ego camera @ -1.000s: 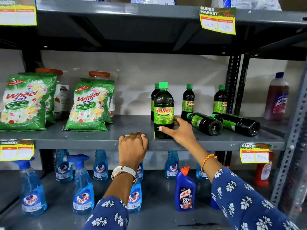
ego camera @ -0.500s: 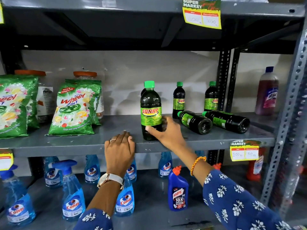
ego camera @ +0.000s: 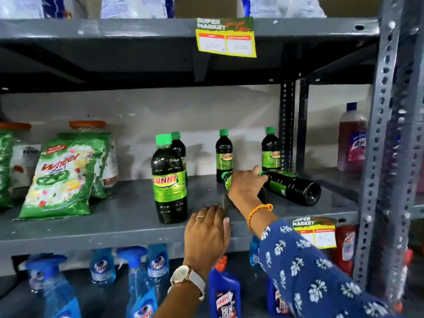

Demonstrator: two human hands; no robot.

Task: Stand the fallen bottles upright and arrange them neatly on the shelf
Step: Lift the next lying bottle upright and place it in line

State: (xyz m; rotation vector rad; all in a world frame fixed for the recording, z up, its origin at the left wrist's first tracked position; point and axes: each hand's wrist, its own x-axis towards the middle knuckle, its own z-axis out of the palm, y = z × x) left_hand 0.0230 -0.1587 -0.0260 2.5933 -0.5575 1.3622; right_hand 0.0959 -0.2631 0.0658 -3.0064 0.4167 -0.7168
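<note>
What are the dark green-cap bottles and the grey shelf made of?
The front standing bottle looks like clear glossy plastic: light glints on its shoulder and dark liquid shows through. The shelf looks like grey painted metal, with a matte finish, scuffs and a punched-hole post.

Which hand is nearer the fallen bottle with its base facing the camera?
Right. The right hand lies over the neighbouring fallen bottle, just left of that fallen bottle. The left hand rests on the shelf edge, lower left.
</note>
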